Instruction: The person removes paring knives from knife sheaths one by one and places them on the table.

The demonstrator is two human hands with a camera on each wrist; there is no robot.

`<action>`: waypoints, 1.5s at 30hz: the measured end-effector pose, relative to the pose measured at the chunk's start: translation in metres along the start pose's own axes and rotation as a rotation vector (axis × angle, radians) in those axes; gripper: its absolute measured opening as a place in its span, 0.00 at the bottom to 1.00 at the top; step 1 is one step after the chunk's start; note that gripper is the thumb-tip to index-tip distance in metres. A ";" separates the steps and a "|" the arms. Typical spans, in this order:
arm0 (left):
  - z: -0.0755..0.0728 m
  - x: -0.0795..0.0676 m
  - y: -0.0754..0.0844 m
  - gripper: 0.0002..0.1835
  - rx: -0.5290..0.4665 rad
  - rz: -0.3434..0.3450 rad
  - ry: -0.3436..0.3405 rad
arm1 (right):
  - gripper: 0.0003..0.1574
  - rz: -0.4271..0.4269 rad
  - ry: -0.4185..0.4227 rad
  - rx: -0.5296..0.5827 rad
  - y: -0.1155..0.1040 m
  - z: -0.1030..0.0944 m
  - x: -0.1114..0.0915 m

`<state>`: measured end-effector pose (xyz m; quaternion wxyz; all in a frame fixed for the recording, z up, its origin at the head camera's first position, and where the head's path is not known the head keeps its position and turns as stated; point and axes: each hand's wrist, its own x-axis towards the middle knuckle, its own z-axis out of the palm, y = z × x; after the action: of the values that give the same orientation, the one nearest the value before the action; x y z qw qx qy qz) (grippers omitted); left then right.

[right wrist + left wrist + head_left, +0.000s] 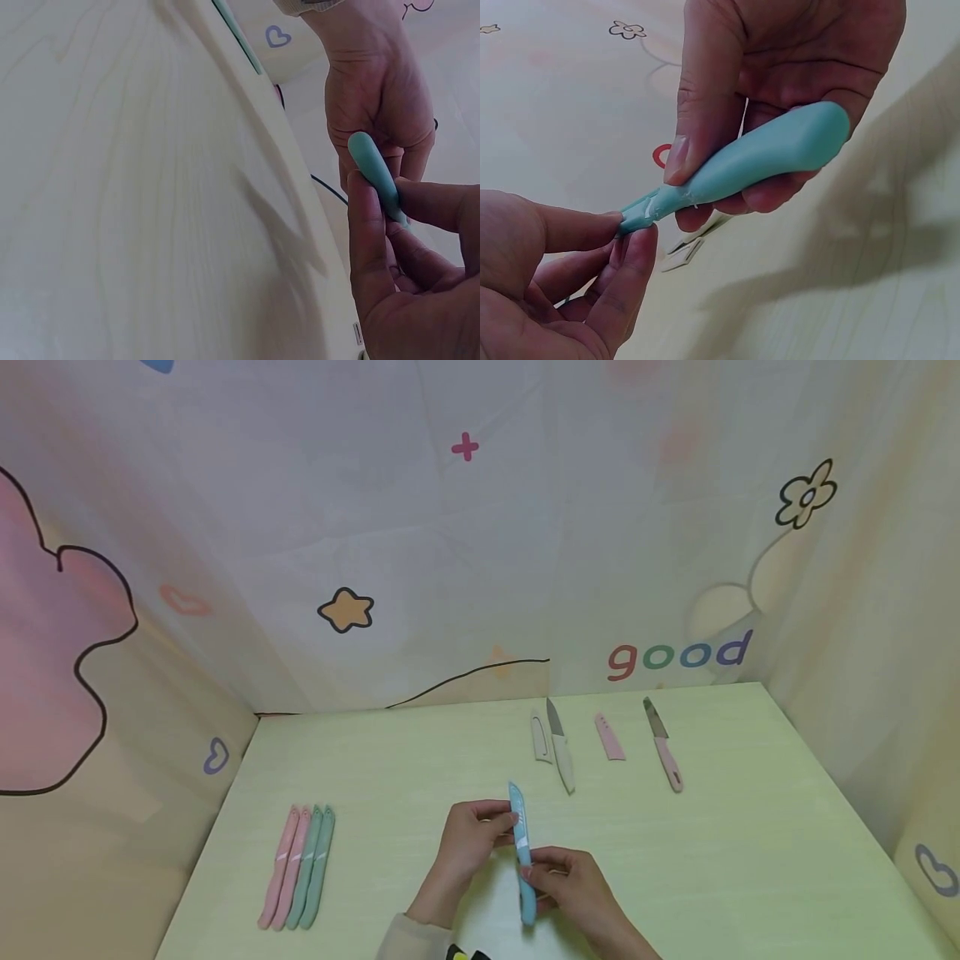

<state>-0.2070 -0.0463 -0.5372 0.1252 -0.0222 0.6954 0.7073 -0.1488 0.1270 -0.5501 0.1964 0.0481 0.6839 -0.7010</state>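
Note:
Above the table's near middle, both hands hold a light blue knife (528, 906) with its sheath (517, 800) over the blade, tip pointing away. My left hand (465, 842) pinches the sheath between thumb and fingers. My right hand (576, 887) grips the handle (769, 150) near the joint, thumb on top. In the left wrist view, sheath and handle meet at a pale seam between the two hands. The right wrist view shows the rounded handle end (365, 150), while the sheath is mostly hidden behind fingers.
Two pink knives (279, 881) and two green knives (310, 868), all sheathed, lie side by side at left. Farther back lie a white knife (562, 756) beside its sheath (540, 737), and a pink sheath (610, 737) with a bare-bladed pink knife (666, 760). Printed curtains enclose the table.

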 end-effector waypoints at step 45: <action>-0.009 0.010 0.008 0.12 -0.003 0.001 0.037 | 0.25 -0.036 -0.076 -0.011 0.002 0.002 -0.014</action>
<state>-0.2191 -0.0533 -0.5318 0.1119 -0.0351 0.6967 0.7077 -0.1344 0.1277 -0.5474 0.2097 0.0080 0.6804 -0.7021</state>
